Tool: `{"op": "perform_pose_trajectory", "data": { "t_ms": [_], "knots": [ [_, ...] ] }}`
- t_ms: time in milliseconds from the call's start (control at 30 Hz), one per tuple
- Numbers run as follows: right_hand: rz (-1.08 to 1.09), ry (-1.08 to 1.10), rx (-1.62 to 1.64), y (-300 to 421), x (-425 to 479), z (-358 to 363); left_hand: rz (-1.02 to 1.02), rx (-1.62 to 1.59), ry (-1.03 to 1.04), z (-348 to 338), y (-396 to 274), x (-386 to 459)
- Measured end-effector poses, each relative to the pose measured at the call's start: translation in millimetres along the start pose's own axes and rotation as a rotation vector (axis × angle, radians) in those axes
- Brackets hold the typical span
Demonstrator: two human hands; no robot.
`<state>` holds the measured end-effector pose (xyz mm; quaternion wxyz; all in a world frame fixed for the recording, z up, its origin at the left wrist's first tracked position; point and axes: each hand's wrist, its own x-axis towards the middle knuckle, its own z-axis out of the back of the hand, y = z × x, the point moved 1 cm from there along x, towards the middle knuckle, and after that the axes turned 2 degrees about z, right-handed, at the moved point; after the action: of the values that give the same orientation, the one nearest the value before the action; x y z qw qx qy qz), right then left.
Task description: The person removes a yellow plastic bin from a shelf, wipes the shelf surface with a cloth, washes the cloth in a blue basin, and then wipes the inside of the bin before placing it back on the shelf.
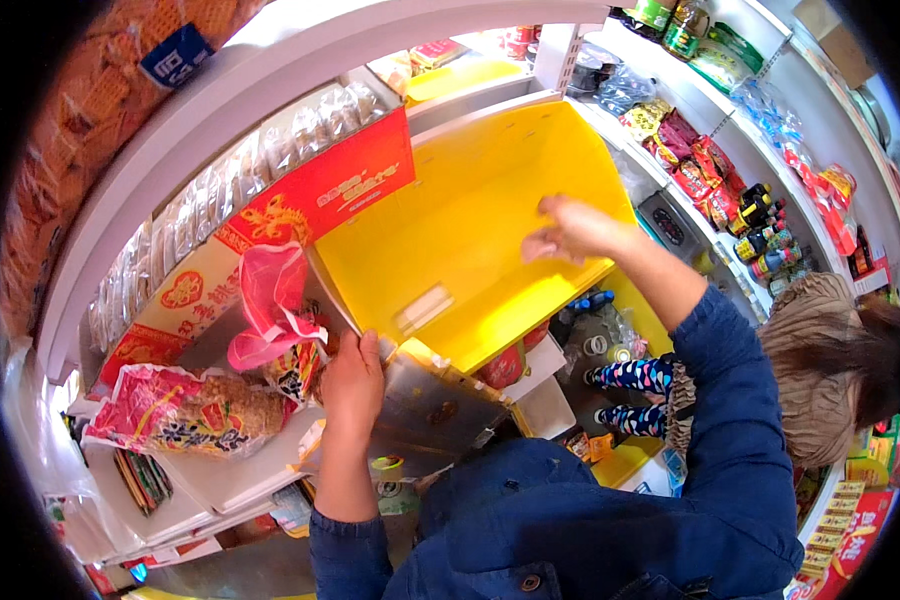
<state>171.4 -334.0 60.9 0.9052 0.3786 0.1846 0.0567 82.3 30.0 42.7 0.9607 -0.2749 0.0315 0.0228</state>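
Before me a yellow bin (487,195) stands tilted among the shelves, with a pale rectangular patch (424,307) on its inner surface. My left hand (351,386) grips the rim at the bin's near left corner; its fingertips are partly hidden. Over the right side of the bin hovers my right hand (568,229), fingers apart, holding nothing. A dull, see-through panel (442,397) sits below the corner, beside my left hand. To the left of that hand lie a pink plastic bag (270,300) and a printed snack bag (195,412).
A red-and-cream carton (322,187) of wrapped goods borders the bin on the left. At right, another person (810,367) is close to my right arm. Shelves there hold red snack packets (709,180) and bottles (765,240). Boxes (544,405) and bottles sit below the bin.
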Motion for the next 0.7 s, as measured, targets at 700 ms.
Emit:
{"op": "perform_pose_trajectory", "data": {
  "t_ms": [700],
  "knots": [
    [0.128, 0.168, -0.772, -25.7, 44.6, -43.8, 0.040, 0.006, -0.004, -3.2, -1.6, -0.1]
  ]
}}
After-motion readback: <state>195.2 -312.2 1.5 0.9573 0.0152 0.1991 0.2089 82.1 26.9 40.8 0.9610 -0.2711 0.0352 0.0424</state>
